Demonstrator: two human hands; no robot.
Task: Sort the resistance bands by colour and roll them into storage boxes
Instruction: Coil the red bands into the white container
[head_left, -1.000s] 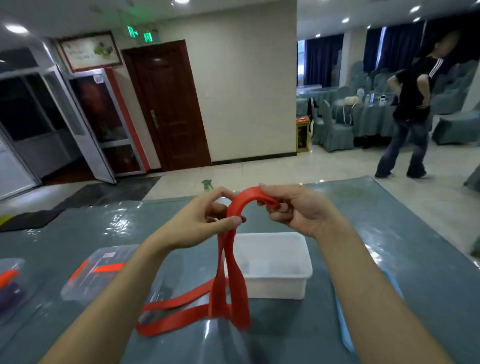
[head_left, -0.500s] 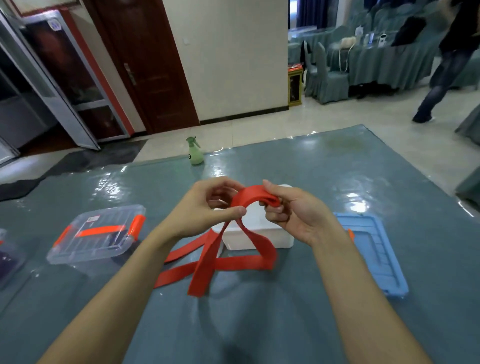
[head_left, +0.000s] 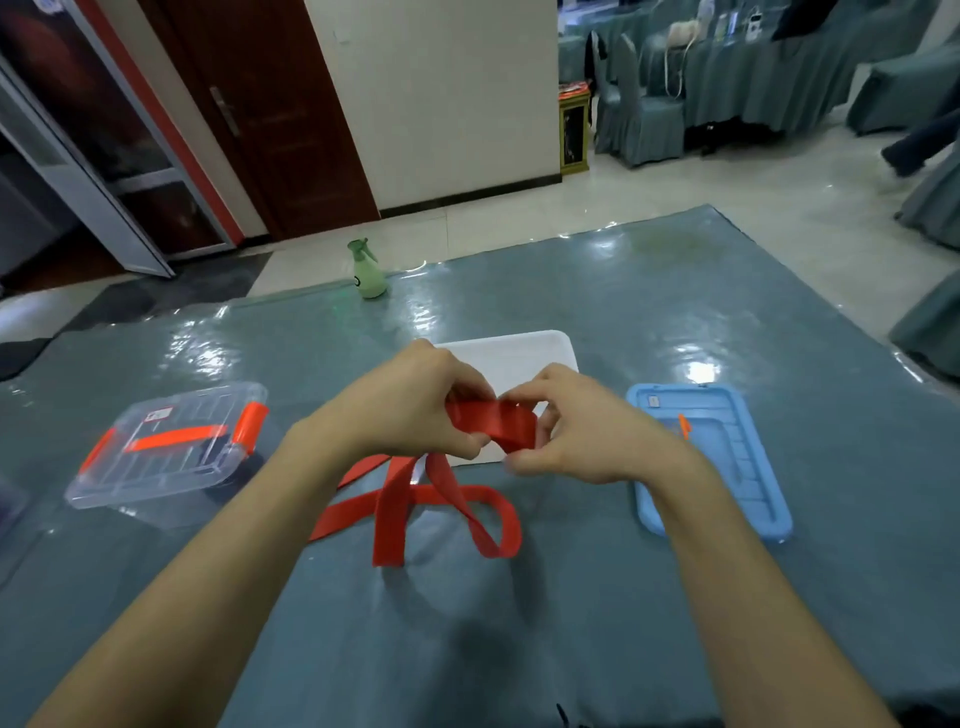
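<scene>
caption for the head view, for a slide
Left hand and right hand pinch a partly rolled red resistance band by a white box, loops trailing on the table.

My only camera rides on my head, facing forward and down. It sits close over my left hand (head_left: 410, 405) and right hand (head_left: 587, 441) on the band (head_left: 498, 423), table (head_left: 675, 312) beneath, floor (head_left: 675, 171) and door (head_left: 280, 114) beyond.

The white box (head_left: 540, 358) sits largely behind both hands; its interior is not visible. The wound end of the red band (head_left: 395, 499) is buried in the fingers of the left hand (head_left: 410, 405) and right hand (head_left: 576, 431) (turns uncountable). The label (head_left: 160, 414) on the clear box (head_left: 156, 467) is too small to read. A person (head_left: 919, 145) is cut off by the right edge.
</scene>
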